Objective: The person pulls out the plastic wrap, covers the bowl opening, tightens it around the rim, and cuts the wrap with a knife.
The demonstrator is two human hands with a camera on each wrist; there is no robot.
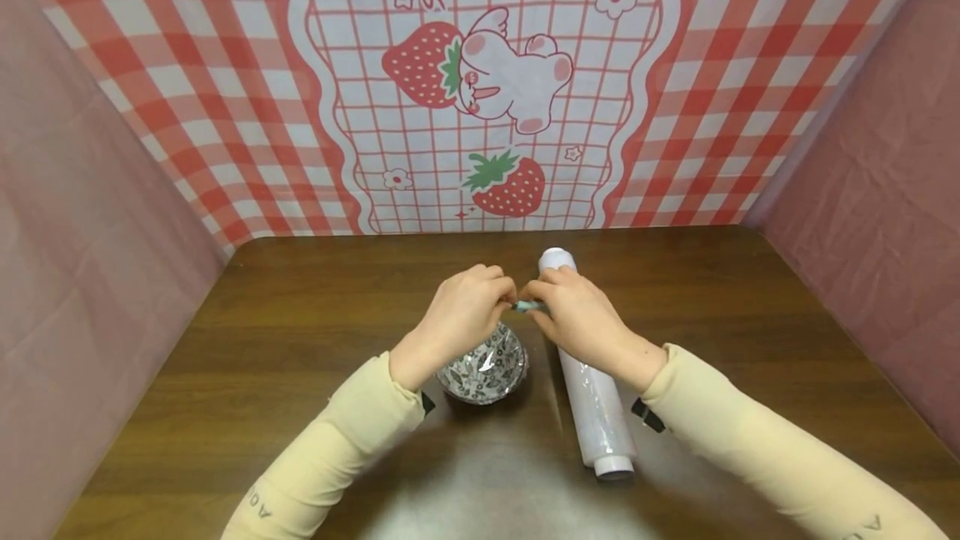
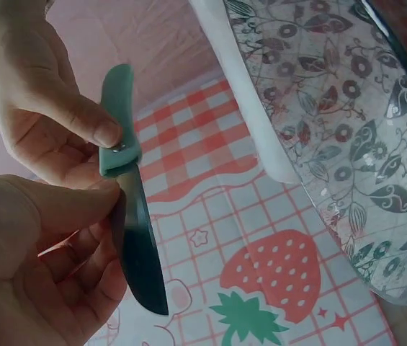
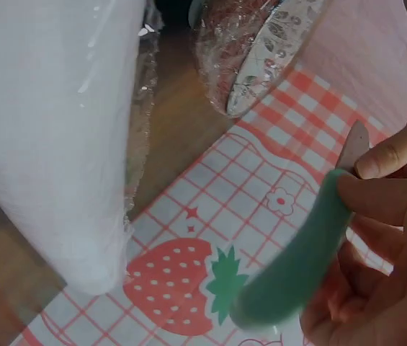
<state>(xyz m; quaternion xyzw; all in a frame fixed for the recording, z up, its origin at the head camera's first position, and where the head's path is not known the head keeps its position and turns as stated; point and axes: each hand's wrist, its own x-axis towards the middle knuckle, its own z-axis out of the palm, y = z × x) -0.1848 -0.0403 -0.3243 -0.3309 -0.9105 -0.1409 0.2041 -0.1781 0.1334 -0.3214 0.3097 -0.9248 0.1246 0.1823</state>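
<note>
Above the table, a small knife with a green handle (image 2: 119,101) and a dark-looking blade (image 2: 144,252) spans my two hands. My left hand (image 1: 467,307) pinches the blade close to the handle. The handle is gripped by my right hand (image 1: 579,317), its thumb lying over the handle's blade end in the left wrist view. Below my left hand stands a bowl (image 1: 483,369) with a dark leaf pattern, glossy clear film over it. Under my right hand lies a long white roll of cling film (image 1: 592,407), its middle partly hidden by that hand.
The brown wooden table (image 1: 300,315) carries the bowl and roll. Behind it hangs a red-and-white checked cloth (image 1: 517,182) with strawberries, and pink cloth (image 1: 862,165) walls the sides. A loose film edge (image 3: 138,144) shows along the roll.
</note>
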